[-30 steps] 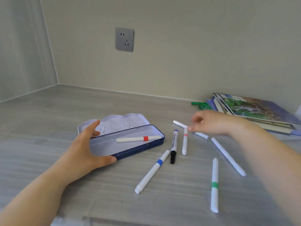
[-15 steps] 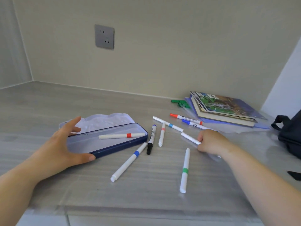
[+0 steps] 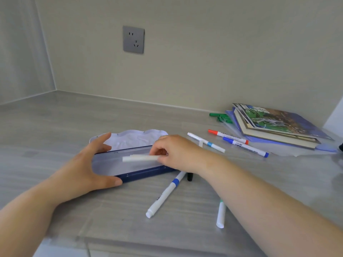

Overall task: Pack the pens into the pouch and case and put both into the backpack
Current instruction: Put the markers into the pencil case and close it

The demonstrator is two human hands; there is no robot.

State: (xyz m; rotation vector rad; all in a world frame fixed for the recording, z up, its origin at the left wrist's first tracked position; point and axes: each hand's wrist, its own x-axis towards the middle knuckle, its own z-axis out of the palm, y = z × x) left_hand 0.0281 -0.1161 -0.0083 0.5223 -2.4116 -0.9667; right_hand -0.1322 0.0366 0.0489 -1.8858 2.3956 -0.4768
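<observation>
Cupping the case's (image 3: 146, 173) end, the left hand (image 3: 79, 169) spreads wide; the right hand (image 3: 179, 153) pinches 1 white pen (image 3: 139, 158) over it.

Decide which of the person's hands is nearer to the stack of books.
Right. The right hand pinches a white pen over the case at its end toward the stack of books; the left hand rests on the case's opposite end, farther away.

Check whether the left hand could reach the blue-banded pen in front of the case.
Probably yes. The blue-banded pen lies on bare table just right of the left hand, with nothing between them. That hand holds nothing; it only braces the case.
</observation>
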